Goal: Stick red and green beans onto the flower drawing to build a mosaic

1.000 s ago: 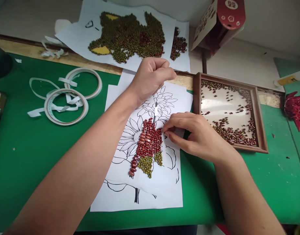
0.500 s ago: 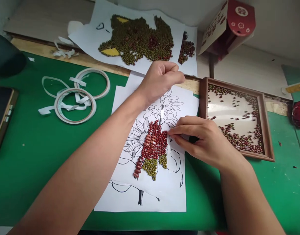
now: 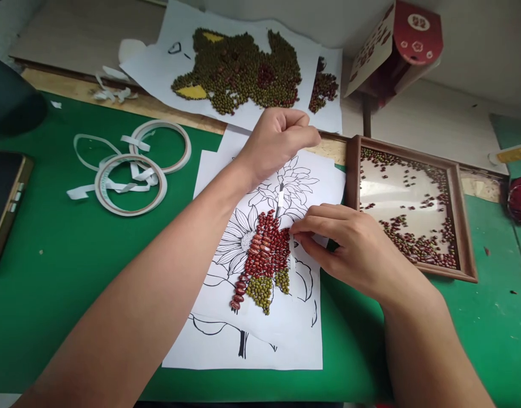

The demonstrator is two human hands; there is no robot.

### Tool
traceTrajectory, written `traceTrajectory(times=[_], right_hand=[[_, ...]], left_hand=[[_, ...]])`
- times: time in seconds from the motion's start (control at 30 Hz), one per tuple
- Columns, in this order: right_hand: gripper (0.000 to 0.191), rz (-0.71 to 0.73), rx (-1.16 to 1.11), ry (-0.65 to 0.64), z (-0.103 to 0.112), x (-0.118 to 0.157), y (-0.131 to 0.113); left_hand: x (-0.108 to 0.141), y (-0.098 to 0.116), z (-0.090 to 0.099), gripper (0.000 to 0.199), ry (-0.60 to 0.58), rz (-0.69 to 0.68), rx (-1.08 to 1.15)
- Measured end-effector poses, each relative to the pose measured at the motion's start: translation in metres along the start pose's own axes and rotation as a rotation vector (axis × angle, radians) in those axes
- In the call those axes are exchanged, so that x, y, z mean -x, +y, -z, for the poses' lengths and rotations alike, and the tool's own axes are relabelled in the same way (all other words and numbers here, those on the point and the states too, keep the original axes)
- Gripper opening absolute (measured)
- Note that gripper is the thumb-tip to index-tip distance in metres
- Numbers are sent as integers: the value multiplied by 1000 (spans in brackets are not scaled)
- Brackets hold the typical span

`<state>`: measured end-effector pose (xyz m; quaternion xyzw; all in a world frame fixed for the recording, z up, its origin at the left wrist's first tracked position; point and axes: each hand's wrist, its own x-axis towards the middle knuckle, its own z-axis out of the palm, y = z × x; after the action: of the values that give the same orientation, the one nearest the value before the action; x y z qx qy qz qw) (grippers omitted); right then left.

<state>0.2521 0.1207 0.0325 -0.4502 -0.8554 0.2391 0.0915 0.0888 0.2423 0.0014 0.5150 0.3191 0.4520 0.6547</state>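
Note:
A white paper with printed flower outlines lies in front of me. Red beans cover its middle, with green mung beans below them and larger speckled beans along a stem. My right hand is closed in a pinch at the right edge of the red beans; whatever sits between its fingertips is too small to make out. Closed in a loose fist, my left hand rests over the top of the paper, and its inside is hidden from view.
Right of the paper stands a wooden frame holding loose red and green beans. Two tape rolls with peeled strips lie left. Behind are a bean picture and a red box. A phone lies at far left.
Almost nothing differs. My right fingertips stay at the edge of the red beans, and my left fist keeps its place; the view has shifted very slightly.

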Motion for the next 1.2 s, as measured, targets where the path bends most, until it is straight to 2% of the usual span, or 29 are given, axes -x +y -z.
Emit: traceTrajectory(times=[0.4, 0.7, 1.2], right_hand=[[21, -27, -1, -45, -1, -3, -2], [22, -23, -29, -42, -2, -3, 2], [21, -18, -88, 1, -3, -1, 4]], left_hand=[[0, -1, 2, 51, -18, -7, 28], [-1, -3, 1, 52, -1, -38, 60], [0, -1, 1, 53, -2, -1, 20]])
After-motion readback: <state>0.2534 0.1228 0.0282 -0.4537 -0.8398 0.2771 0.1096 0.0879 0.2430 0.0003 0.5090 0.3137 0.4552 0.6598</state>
